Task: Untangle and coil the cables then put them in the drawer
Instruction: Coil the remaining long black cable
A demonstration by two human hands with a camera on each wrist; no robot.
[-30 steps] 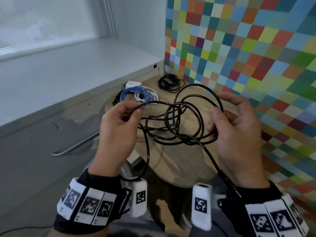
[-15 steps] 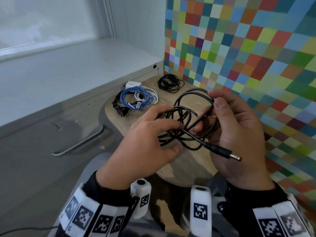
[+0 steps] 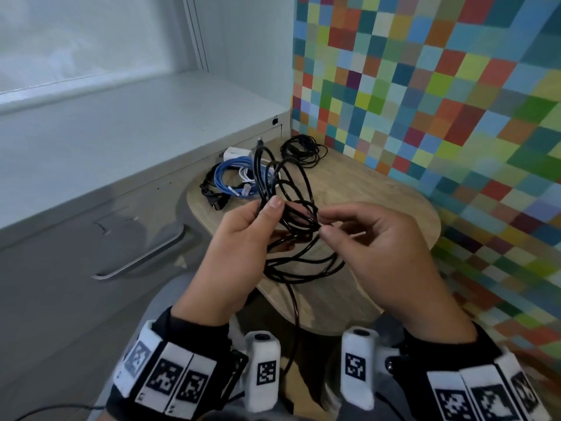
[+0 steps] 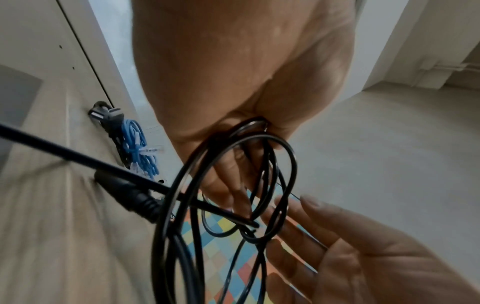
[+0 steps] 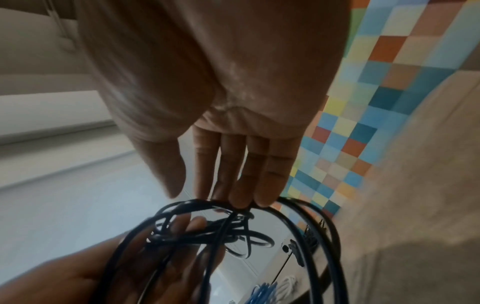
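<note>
your left hand (image 3: 239,241) grip pinches the floppy, light black cable (image 3: 291,208) loops while your right hand (image 3: 379,247) nips a strand beside it, so grab where loops cross.

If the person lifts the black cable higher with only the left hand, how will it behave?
Probably floppy: the black cable hangs in uneven loops from the left hand, with one strand trailing down. Loops may slip apart, since only the right hand's fingertips touch them. It looks thin, likely light.

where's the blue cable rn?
Head view: the blue cable lies coiled on the far left of the wooden table, beside a white cable, next to the drawer cabinet.
</note>
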